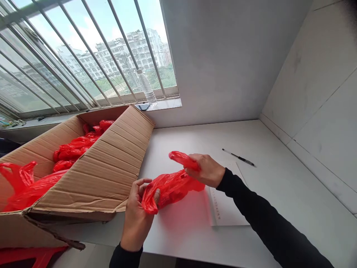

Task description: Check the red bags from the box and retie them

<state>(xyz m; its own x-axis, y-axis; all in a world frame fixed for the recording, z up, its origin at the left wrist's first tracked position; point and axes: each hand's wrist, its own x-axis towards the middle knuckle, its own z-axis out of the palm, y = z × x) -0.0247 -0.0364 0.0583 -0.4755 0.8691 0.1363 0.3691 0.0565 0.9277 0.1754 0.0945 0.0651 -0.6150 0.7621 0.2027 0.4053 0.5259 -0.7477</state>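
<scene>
A crumpled red plastic bag is stretched between my two hands above the white table. My left hand holds its lower left end, thumb on top and fingers curled behind. My right hand is closed round the upper right part, and a folded red end sticks out to the left of its fingers. Beneath my right forearm lies an open notebook, partly covered by the arm and the bag.
On the left stands an open cardboard box holding several red bags. A black pen lies behind the notebook. The windowsill bears a clear bottle and a phone. A red stool is at lower left.
</scene>
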